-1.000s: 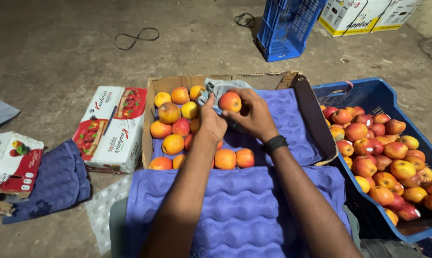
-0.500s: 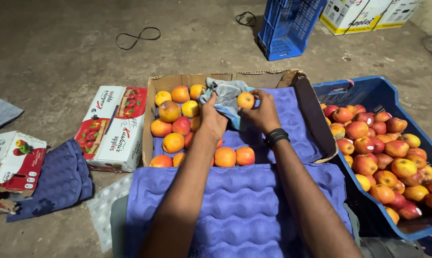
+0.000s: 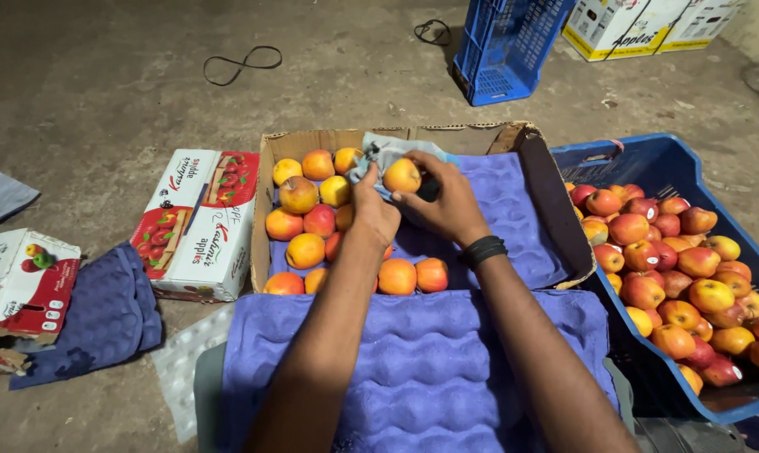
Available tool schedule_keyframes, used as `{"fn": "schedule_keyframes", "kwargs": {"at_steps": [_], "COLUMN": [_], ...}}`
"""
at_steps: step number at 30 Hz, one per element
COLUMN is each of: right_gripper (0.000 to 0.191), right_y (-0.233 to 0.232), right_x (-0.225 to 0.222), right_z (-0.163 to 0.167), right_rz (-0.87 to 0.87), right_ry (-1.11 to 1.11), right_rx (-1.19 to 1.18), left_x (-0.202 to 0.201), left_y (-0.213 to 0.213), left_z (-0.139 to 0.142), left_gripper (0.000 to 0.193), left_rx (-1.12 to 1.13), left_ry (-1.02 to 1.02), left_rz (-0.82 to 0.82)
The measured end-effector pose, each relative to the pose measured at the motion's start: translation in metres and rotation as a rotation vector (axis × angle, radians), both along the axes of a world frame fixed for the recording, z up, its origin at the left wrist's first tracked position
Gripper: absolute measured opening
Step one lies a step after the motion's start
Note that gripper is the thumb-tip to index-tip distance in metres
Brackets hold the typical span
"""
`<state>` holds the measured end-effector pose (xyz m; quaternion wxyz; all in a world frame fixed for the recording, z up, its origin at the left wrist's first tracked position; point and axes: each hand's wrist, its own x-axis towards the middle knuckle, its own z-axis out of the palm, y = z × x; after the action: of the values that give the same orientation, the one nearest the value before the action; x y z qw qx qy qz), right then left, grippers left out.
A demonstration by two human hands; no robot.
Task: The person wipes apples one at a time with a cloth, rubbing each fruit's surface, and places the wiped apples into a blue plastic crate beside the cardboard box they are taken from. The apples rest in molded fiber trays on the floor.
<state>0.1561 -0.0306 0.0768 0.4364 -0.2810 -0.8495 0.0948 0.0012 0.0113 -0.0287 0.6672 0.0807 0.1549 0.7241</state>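
At the far left, a flattened red-and-white carton [image 3: 23,294] and a folded purple tray [image 3: 102,315] are seen on the concrete floor. Beside them a closed fruit box [image 3: 199,222] is laid just beside the open cardboard box [image 3: 312,141]. Rows of apples [image 3: 305,220] are seated in the left part of the purple moulded liner [image 3: 513,218] inside that box.

The left hand [image 3: 372,210] is closed around a grey-blue cloth [image 3: 383,155], which is pressed against a yellow-orange apple [image 3: 402,175]. The apple is gripped from its right by the curled fingers of the right hand [image 3: 446,205], on whose wrist a black band [image 3: 485,249] is worn. The apple is thus held between both hands, above the box's far middle; being round, it has no long axis. Neither hand is nearer. The empty liner cups lie to the right of the hands.

A second purple tray [image 3: 430,369] is spread nearest the person. At the far right, loose apples are heaped in a blue crate [image 3: 614,151].
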Motion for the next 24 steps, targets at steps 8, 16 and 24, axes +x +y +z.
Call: {"fn": "schedule_keyframes", "kwargs": {"at_steps": [8, 16, 24], "right_gripper": [0.055, 0.055, 0.044], "right_y": [0.005, 0.001, -0.007], "right_x": [0.004, 0.0, -0.001], "right_z": [-0.013, 0.0, 0.003], "right_rz": [0.286, -0.099, -0.036], "right_ry": [0.234, 0.108, 0.016], "right_rx": [-0.726, -0.221, -0.552], "left_x": [-0.001, 0.002, 0.004], "left_y": [-0.019, -0.006, -0.008], "left_z": [0.028, 0.013, 0.011], "left_gripper": [0.047, 0.037, 0.041], "left_rx": [-0.155, 0.047, -0.105], "left_ry": [0.014, -0.092, 0.026], "left_rz": [-0.09, -0.032, -0.144]}}
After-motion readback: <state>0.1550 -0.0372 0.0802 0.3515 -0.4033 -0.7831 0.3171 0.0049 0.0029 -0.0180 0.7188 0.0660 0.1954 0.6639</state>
